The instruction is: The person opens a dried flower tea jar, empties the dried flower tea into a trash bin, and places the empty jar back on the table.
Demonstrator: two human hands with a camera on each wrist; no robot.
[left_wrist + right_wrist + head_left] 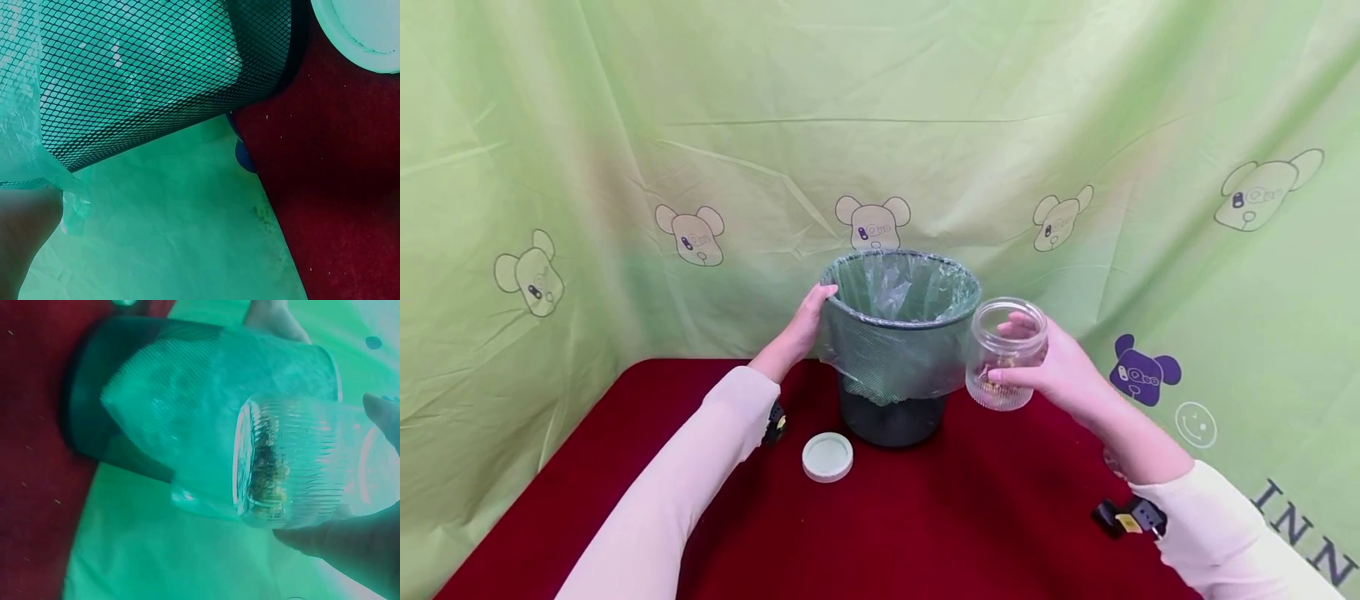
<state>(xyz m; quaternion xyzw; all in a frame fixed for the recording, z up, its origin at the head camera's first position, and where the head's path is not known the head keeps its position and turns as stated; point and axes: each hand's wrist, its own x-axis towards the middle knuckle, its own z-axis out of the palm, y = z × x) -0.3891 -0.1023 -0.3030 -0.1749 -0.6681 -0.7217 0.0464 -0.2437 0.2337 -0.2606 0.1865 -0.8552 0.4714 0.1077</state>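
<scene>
A black mesh wastebasket (891,425) lined with a thin clear bag (895,358) stands on the red table. My left hand (808,317) holds its rim at the left, thumb over the edge; the other fingers are hidden behind the bag. In my right hand (1060,375) is an uncapped ribbed glass jar (1003,396), gripped between thumb and fingers just right of the basket and nearly upright. Small brown-yellow bits (269,481) lie at the jar's bottom in the right wrist view. A round whitish lid (827,456) rests on the table in front of the basket.
The red-covered table (925,533) ends just behind the basket. A green curtain (775,167) printed with bear heads hangs behind and at both sides. Dark wrist devices (1131,517) sit at both sleeves.
</scene>
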